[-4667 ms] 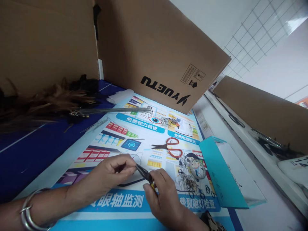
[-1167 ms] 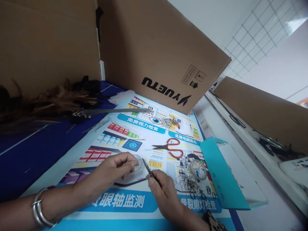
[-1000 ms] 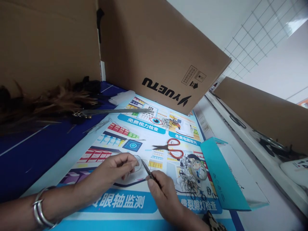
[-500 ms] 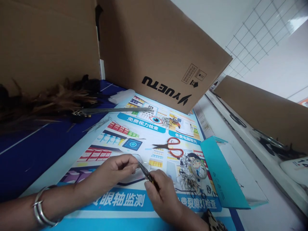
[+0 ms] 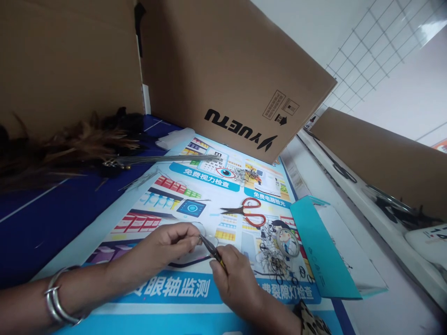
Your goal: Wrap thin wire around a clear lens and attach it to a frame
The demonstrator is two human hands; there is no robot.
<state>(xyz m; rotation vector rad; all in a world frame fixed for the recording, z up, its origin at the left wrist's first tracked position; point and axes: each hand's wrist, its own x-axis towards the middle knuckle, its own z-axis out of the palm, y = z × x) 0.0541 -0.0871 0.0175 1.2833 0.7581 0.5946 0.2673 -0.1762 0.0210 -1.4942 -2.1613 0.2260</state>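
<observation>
My right hand (image 5: 235,281) is wrapped around a pair of fine-nosed pliers (image 5: 210,247) with dark grips, its tip pointing up and left. The tip meets the fingertips of my left hand (image 5: 178,243), which is closed in a pinch. Whatever sits between those fingers is too small to make out. A thin clear line (image 5: 217,238) seems to curve around behind the pliers' tip. Beyond the hands lie red-handled scissors (image 5: 238,211), blades toward the left. To the right spreads a pile of small wire pieces and dark rings (image 5: 274,265).
Beside the pile are a round clear coil (image 5: 298,243) and an open teal box (image 5: 324,267). A bundle of thin metal wires (image 5: 167,159) and brown feathers (image 5: 94,137) lie at the left back. A large cardboard box (image 5: 209,70) stands behind the printed sheet.
Both hands stay nearly where they were, with the pliers' tip still at the left fingertips. The whole view has shifted very slightly.
</observation>
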